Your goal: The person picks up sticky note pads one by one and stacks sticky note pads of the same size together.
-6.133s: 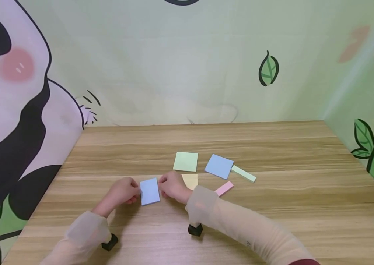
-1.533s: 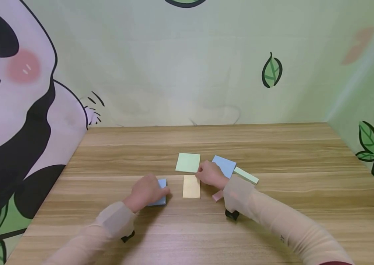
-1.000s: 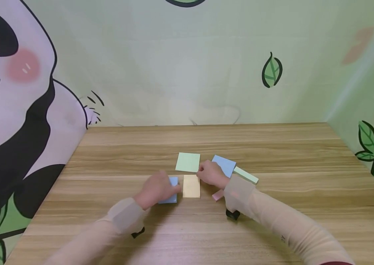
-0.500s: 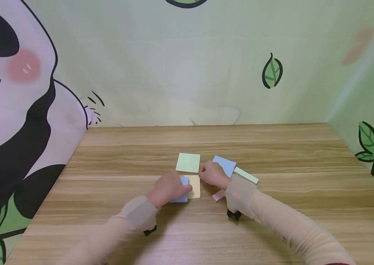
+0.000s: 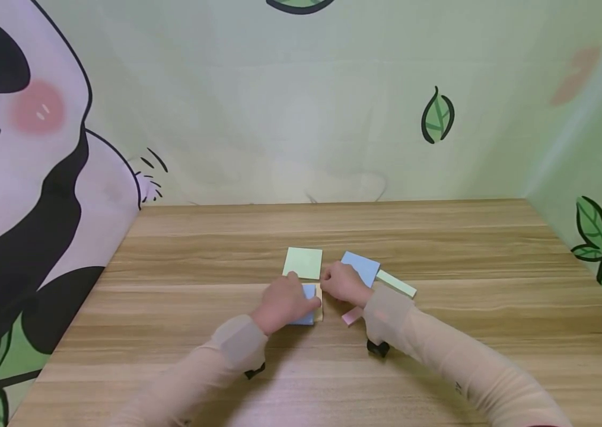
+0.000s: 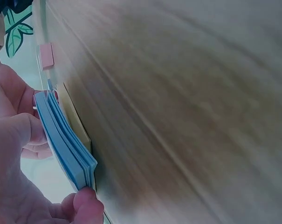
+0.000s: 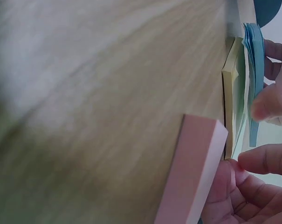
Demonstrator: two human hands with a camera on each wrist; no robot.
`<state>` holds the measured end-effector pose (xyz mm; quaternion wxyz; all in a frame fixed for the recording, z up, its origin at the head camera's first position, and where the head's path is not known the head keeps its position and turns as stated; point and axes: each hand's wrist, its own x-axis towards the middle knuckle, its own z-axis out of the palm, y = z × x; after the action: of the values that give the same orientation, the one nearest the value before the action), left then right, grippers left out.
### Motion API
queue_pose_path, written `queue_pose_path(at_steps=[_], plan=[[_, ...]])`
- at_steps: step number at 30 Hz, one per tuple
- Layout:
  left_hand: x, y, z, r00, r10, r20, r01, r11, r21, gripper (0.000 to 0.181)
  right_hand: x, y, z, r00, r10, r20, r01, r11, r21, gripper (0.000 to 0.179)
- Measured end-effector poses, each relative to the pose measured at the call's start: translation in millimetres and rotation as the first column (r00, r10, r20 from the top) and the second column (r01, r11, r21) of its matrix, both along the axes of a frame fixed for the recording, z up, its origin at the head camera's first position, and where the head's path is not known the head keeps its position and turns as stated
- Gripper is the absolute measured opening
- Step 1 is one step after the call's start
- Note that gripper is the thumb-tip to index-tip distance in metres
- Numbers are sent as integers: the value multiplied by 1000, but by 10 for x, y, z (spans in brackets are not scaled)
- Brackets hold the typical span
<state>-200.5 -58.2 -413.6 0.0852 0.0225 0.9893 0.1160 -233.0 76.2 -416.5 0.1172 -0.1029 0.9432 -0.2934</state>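
My left hand (image 5: pixel 283 301) grips a pad of blue sticky notes (image 6: pixel 68 140) between thumb and fingers, its sheets fanned slightly at the edge. In the head view this blue pad overlaps most of a yellow sticky note pad (image 5: pixel 319 311), leaving a strip on the right visible. The fingertips of my right hand (image 5: pixel 344 281) pinch at the far right corner of the yellow pad (image 7: pixel 231 88). In the right wrist view the blue pad stands close over the yellow one. Just behind both lies a green sticky note pad (image 5: pixel 303 263).
Beyond my right hand lies a second blue pad (image 5: pixel 363 267), partly covered by that hand. A narrow green pad (image 5: pixel 397 283) sits against its right side. A narrow pink pad (image 5: pixel 352 315) shows below my right wrist. A printed backdrop (image 5: pixel 279 118) rises behind the wooden table (image 5: pixel 199 237).
My left hand has carried the blue pad rightward, from beside the yellow pad to over it. My right hand went earlier from the blue pad to the yellow pad's corner and has stayed there.
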Motion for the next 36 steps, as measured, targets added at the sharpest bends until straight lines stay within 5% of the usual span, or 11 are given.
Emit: queue_pose_path(at_steps=[28,32,36], plan=[[-48,112,-18,1000,4,26,-3,999,-37,58,-13,28,-22,1000,4,14,-3,999,-35,15],[-24,25,-8,1000,0,26,-1,1000,9,54,-11,32,-24,997,-30,64,35,997,-76,14],[23,-106,8,999,-43,15,42,996,78,32,-3,39,-35,976,-96,194,135,971,-197,14]])
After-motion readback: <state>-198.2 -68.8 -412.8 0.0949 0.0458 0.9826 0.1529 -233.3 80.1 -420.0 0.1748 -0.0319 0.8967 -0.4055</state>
